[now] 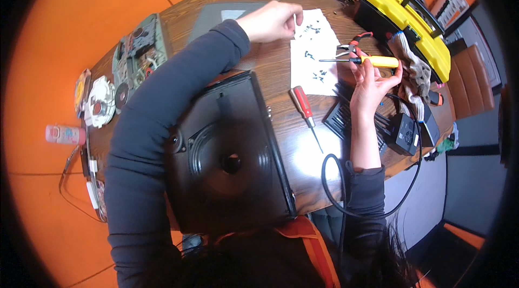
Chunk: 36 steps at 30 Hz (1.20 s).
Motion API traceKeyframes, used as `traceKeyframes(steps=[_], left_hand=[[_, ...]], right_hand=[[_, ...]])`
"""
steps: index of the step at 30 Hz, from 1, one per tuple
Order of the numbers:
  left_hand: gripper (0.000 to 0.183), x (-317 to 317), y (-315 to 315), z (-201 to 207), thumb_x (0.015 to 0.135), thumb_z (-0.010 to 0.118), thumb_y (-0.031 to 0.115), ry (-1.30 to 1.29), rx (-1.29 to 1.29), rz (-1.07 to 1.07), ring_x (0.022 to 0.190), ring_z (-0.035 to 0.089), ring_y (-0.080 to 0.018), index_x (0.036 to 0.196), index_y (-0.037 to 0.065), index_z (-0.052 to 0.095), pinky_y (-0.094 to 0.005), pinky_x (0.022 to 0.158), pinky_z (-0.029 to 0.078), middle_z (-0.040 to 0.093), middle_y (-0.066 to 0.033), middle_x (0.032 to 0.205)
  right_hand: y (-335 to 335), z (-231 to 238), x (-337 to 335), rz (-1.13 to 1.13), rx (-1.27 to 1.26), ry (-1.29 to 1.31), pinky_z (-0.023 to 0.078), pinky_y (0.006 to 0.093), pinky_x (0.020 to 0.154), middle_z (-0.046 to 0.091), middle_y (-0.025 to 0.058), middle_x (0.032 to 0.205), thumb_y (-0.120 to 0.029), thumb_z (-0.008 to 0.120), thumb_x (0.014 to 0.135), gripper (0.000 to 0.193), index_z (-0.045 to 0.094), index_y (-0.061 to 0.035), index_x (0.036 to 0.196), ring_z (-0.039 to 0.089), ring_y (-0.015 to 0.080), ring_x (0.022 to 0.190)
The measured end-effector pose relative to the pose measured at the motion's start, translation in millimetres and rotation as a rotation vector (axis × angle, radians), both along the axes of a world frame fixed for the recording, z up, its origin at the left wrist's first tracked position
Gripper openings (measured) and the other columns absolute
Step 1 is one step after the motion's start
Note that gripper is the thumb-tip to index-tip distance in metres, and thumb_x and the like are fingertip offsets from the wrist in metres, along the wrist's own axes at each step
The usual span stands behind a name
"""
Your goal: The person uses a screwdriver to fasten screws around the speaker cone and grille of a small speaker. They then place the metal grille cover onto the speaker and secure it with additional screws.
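Right hand [373,83] grasps a yellow-handled screwdriver [381,61], shaft pointing left across small dark screws [310,55] on a white sheet [300,83] — left hand [275,21] at its far edge, grip unclear.

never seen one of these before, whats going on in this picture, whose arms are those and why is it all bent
There is no machine here: these are a person's own two arms, seen from a camera on their head looking down. Its very wide lens bends straight edges.

The right hand holds a yellow screwdriver. The left hand is at the upper left of a white sheet with small dark pieces on it; whether it grips anything is hard to tell.

Also on the wooden table are a black speaker box, a red-handled screwdriver and a yellow-and-black toolbox.
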<state>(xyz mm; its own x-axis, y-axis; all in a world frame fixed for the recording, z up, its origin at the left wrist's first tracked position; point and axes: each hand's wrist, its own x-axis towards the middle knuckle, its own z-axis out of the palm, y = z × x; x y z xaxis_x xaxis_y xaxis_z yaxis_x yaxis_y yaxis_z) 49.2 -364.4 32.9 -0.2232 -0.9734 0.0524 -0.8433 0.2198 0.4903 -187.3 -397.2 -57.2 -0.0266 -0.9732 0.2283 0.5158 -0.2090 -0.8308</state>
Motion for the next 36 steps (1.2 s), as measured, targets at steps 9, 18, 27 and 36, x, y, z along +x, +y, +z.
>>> traceKeyframes(steps=[9, 18, 27, 36], left_hand=[[0.013, -22.7, 191.5, 54.6, 0.083, 0.068, 0.009, 0.538, -0.259, 0.097, 0.087, 0.066, -0.0152, 0.096, 0.005, 0.071, -0.0282, 0.081, 0.053, 0.069, -0.0076, 0.092], [0.018, -61.2, 278.1, 22.4, 0.08, 0.068, -0.004, 1.065, -0.357, 0.299, 0.087, 0.064, -0.0113, 0.095, 0.001, 0.06, -0.0258, 0.079, 0.051, 0.068, -0.0076, 0.087], [0.036, -60.0, 284.9, 9.1, 0.079, 0.064, -0.014, 0.805, -0.444, 0.255, 0.089, 0.066, -0.0198, 0.102, 0.002, 0.042, -0.0301, 0.082, 0.053, 0.065, -0.0131, 0.088], [0.034, -68.3, 294.5, 11.7, 0.079, 0.068, -0.009, 0.709, -0.514, 0.34, 0.086, 0.064, -0.0128, 0.1, 0.003, 0.044, -0.0239, 0.076, 0.049, 0.066, -0.0111, 0.09]], right_hand=[[38.7, 51.6, 0.8, 0.178, -0.295, -0.04, 0.06, 0.0352, 0.07, 0.054, 0.0216, 0.117, -0.001, 0.057, 0.091, 0.072, 0.015, -0.0315, 0.141, 0.064, 0.0275, 0.097], [154.7, 123.5, 6.6, 0.462, -0.76, -0.029, 0.061, 0.0284, 0.055, 0.059, 0.0227, 0.105, -0.012, 0.05, 0.096, 0.054, 0.018, -0.026, 0.138, 0.067, 0.0272, 0.082], [173.9, 126.5, 9.1, 0.428, -0.638, 0.036, 0.059, 0.0299, 0.049, 0.056, 0.0244, 0.101, -0.011, 0.054, 0.094, 0.071, 0.008, -0.0389, 0.141, 0.066, 0.0297, 0.076], [173.4, 125.6, 8.4, 0.46, -0.915, 0.128, 0.059, 0.0404, 0.061, 0.058, 0.0218, 0.097, -0.014, 0.059, 0.091, 0.071, 0.016, -0.0338, 0.143, 0.064, 0.0306, 0.075]])
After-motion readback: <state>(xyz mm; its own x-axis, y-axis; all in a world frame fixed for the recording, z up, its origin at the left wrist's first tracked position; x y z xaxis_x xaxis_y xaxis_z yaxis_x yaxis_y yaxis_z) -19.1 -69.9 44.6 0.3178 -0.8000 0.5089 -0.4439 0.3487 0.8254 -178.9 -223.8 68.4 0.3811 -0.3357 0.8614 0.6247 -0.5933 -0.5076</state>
